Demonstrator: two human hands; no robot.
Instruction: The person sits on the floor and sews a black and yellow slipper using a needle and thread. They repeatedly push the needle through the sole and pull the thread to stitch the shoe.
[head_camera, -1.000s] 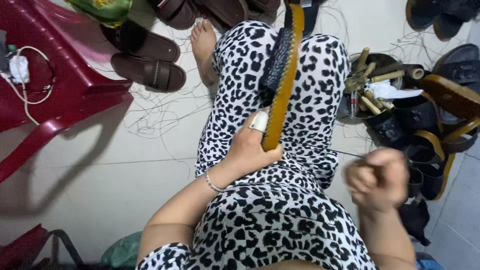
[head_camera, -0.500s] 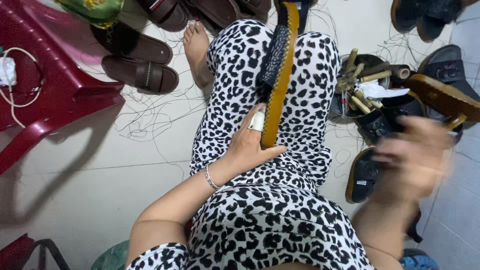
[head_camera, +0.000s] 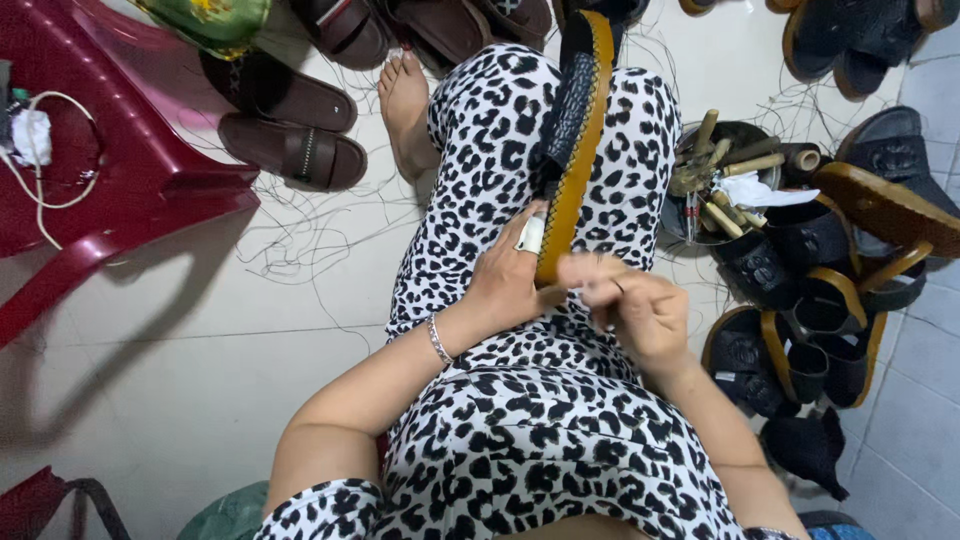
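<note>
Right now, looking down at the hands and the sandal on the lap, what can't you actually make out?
Head view only:
- Right hand: fingertips motion-blurred, so whether they pinch a needle or thread cannot be told.
- Sandal: its toe end is cut off by the top edge; the left hand covers its heel.
- Bowl of tools: the pieces are too small and jumbled to identify.
- Red plastic chair: cut off by the left edge.

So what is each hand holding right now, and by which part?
The left hand grips the sandal at its near end, along the tan sole edge. The right hand pinches beside that end; what it holds cannot be told.
</note>
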